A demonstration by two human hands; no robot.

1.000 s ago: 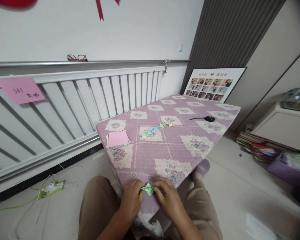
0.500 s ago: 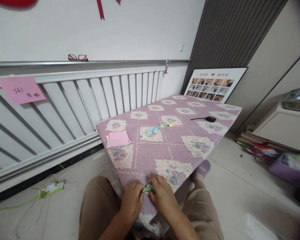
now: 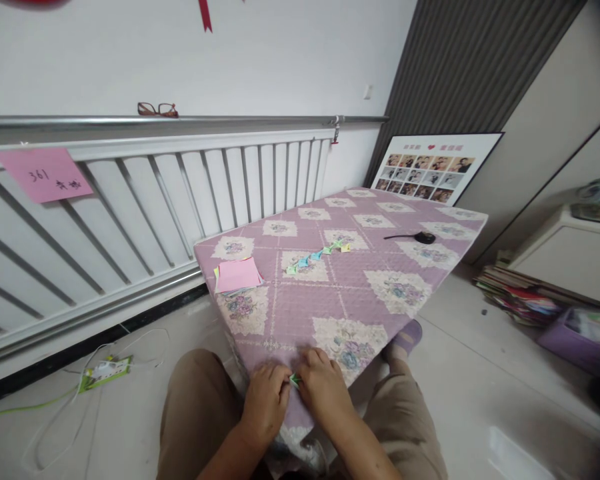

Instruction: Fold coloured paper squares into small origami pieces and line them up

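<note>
A small piece of folded green paper (image 3: 295, 380) sits between my two hands at the near corner of the cloth-covered table (image 3: 305, 327). My left hand (image 3: 267, 397) pinches its left side, fingers closed. From the right, my right hand (image 3: 324, 385) grips the other side, its fingers covering much of the paper. Farther up the table lies a slanting row of small folded paper pieces (image 3: 317, 256) in green, blue and yellow. To the left is a stack of coloured paper sheets (image 3: 238, 276), pink on top.
A black round object with a thin tail (image 3: 424, 237) lies toward the table's right edge. Along the left runs a white radiator (image 3: 250, 180), with glasses (image 3: 157, 110) on the pipe above. A power strip (image 3: 105, 373) with cables lies on the floor.
Less of the green paper shows between my hands now, and my fingers have shifted slightly around it. The view has tilted a little; the things on the table stay put.
</note>
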